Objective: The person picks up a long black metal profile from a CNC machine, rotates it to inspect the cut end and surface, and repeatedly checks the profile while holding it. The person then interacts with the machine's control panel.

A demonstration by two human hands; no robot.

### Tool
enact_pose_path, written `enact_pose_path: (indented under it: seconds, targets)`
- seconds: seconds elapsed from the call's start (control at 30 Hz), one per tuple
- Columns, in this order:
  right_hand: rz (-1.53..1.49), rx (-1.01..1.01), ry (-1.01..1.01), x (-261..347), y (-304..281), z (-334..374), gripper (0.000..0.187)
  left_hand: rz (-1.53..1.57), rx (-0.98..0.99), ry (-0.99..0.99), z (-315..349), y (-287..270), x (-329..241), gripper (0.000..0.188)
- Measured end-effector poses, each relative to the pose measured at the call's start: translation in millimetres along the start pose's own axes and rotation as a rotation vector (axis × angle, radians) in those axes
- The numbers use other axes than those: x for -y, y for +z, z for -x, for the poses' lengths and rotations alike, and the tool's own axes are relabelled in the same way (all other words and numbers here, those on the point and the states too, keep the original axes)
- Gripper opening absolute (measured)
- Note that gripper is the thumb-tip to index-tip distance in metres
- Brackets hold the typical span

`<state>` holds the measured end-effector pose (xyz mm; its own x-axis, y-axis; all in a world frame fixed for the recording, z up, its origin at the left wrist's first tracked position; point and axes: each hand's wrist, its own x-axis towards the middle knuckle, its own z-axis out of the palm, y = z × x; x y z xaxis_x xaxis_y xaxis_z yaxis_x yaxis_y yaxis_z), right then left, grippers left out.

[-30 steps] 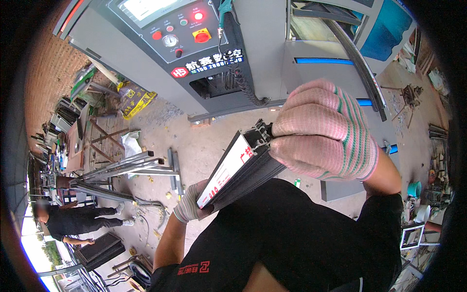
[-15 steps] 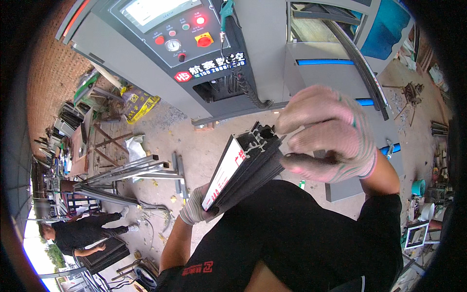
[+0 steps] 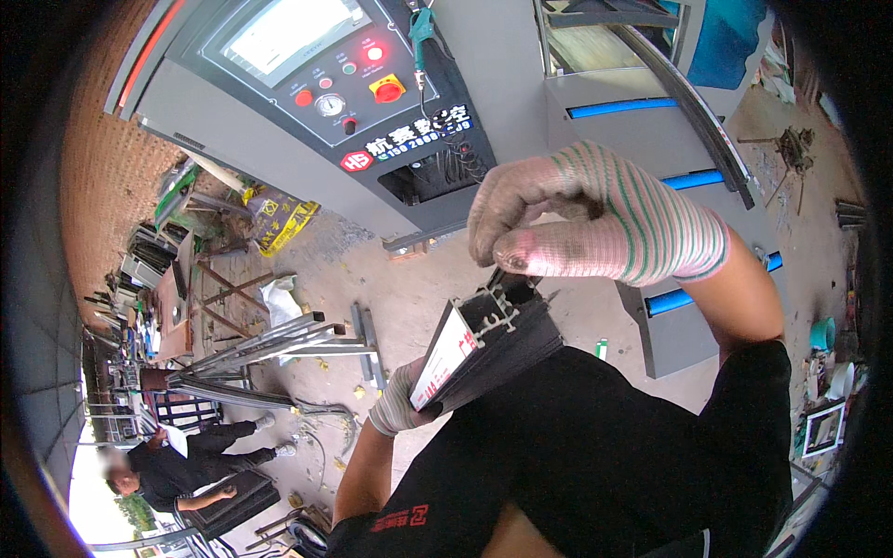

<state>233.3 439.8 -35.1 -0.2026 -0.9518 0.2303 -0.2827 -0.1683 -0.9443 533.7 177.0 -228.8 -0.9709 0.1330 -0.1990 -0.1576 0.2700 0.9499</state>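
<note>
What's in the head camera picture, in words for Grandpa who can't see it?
A gloved left hand grips a dark profile with a white label, and the gloved right hand is curled by the profile's hollow end. Behind stands a grey machine with a bright screen; another person is at lower left.

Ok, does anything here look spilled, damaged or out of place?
Grey debris lies scattered on the floor beside the machine, looking untidy. The glove on the right hand is stained dark at the thumb tip. The dark profile in the left hand shows no obvious damage.
</note>
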Motion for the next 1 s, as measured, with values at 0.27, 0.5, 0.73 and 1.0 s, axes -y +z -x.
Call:
enact_pose_path:
  seconds: [0.27, 0.5, 0.73, 1.0]
  targets:
    - [-0.084, 0.168, 0.143, 10, 0, -7, 0.038, -0.1, -0.094, 0.013, -3, 7, -22, 0.055]
    - [0.029, 0.225, 0.193, 10, -11, -12, 0.043, -0.088, -0.043, -0.006, -2, 3, -13, 0.064]
    - [0.014, 0.197, 0.26, 20, -15, -12, 0.033, -0.095, -0.006, -0.038, -3, -2, -2, 0.068]
    - [-0.08, 0.155, 0.266, 38, -16, -10, 0.024, -0.066, 0.015, -0.094, -9, -5, -3, 0.066]
